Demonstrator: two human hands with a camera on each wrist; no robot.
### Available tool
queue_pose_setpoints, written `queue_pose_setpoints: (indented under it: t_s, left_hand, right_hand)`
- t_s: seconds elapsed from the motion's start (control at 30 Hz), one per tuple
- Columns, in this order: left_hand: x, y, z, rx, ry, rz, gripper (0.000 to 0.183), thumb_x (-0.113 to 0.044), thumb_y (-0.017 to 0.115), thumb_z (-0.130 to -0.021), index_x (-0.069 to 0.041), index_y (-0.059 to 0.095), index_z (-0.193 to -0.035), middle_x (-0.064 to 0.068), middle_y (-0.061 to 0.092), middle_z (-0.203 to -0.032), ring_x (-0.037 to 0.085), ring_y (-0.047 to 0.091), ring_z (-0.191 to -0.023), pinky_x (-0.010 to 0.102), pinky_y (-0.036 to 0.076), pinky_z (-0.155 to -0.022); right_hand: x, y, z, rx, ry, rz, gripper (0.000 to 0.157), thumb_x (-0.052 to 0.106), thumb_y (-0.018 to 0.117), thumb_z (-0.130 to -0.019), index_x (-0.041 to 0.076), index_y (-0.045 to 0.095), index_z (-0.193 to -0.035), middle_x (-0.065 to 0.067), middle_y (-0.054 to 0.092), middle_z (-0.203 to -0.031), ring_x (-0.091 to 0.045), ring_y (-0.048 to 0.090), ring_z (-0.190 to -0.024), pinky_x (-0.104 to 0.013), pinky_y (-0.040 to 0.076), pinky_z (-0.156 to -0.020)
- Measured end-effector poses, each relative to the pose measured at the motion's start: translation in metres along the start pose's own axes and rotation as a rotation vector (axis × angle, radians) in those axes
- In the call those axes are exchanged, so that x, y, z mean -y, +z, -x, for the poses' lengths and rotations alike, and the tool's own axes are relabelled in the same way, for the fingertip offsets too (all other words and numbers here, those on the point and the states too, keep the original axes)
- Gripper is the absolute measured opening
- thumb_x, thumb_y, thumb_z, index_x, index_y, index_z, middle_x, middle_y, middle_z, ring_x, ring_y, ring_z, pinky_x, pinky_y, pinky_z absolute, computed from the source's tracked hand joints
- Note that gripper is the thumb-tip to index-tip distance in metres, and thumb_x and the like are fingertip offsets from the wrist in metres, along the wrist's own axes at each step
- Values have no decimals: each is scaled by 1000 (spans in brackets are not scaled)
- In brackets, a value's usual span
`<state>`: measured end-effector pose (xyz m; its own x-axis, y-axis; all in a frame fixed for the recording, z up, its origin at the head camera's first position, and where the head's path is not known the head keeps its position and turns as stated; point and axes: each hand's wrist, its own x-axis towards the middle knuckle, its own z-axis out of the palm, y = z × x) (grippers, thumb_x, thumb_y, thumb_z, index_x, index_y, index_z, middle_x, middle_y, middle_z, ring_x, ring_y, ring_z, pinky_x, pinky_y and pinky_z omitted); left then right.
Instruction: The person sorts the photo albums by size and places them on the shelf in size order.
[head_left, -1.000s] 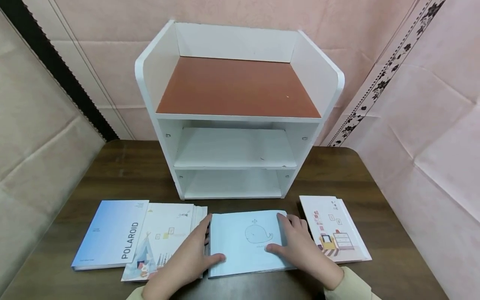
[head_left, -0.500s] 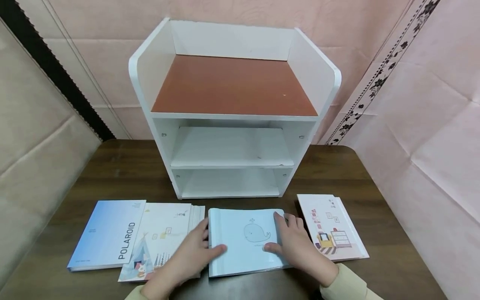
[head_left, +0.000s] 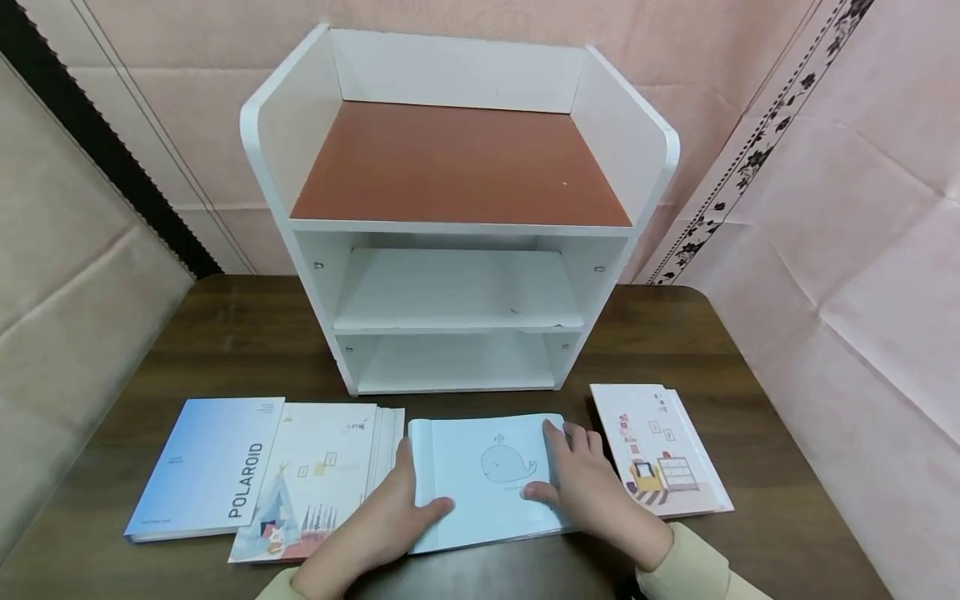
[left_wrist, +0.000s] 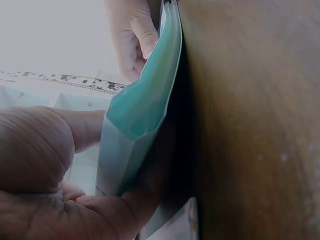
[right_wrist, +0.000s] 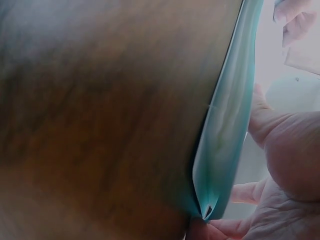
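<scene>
A light blue book with a whale drawing lies flat in front of me in the head view. My left hand grips its spine side, thumb on the cover and the other fingers reaching underneath. In the left wrist view the spine stands a little off the table over those fingers. My right hand holds the opposite side, its thumb on the cover and fingers along the edge. The right wrist view shows the book's page edges slightly parted, with fingertips at the lower corner.
A blue POLAROID book overlaps a stack of pale illustrated books at the left. Another pale book stack lies right. Behind stands a white shelf unit with a brown top, on the dark wooden table.
The left fingers, earlier showing beside the spine, have slid under the book. The right hand keeps its place on the book. The head view has shifted slightly.
</scene>
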<state>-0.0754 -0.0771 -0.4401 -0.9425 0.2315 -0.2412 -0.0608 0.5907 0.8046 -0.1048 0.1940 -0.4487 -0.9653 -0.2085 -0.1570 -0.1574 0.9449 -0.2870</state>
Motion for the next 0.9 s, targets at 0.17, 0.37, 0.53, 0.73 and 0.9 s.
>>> queue_pose_setpoints:
  t_s: [0.17,0.37,0.53,0.73,0.9]
  left_hand:
    - [2,1,2,9,7,19,105,-32,71,-89,14,-3,-147,35,12,-152,40,26,-138,55,25,-109]
    - [6,0,1,1,39,30,105,-32,71,-88,15,-2,-147,36,13,-151,41,26,-138,55,25,-109]
    - [10,-1,-2,0,55,79,100,-27,70,-90,12,-2,-148,34,12,-153,38,22,-139,55,22,-111]
    - [9,-5,0,-2,35,219,92,-22,70,-91,3,6,-152,29,25,-151,33,35,-133,51,34,-105]
    - [3,-10,3,-49,69,367,80,-9,66,-92,-4,15,-153,21,24,-155,29,35,-133,46,41,-101]
  right_hand:
    - [1,-2,2,10,4,1,100,60,74,-74,7,34,-149,-26,32,-146,-40,31,-126,-54,40,-98]
    - [0,0,1,7,-2,-20,99,59,73,-76,7,32,-150,-26,31,-147,-40,30,-125,-55,40,-98]
    - [-2,2,-1,-4,10,-77,99,58,74,-76,10,32,-151,-25,29,-148,-39,27,-127,-55,40,-97]
    - [-6,0,-1,-59,48,-171,97,53,82,-71,6,41,-145,-20,40,-142,-35,35,-126,-51,39,-100]
    - [-7,-6,0,-132,83,-313,97,44,85,-72,-2,39,-144,-20,46,-139,-32,47,-124,-47,41,-100]
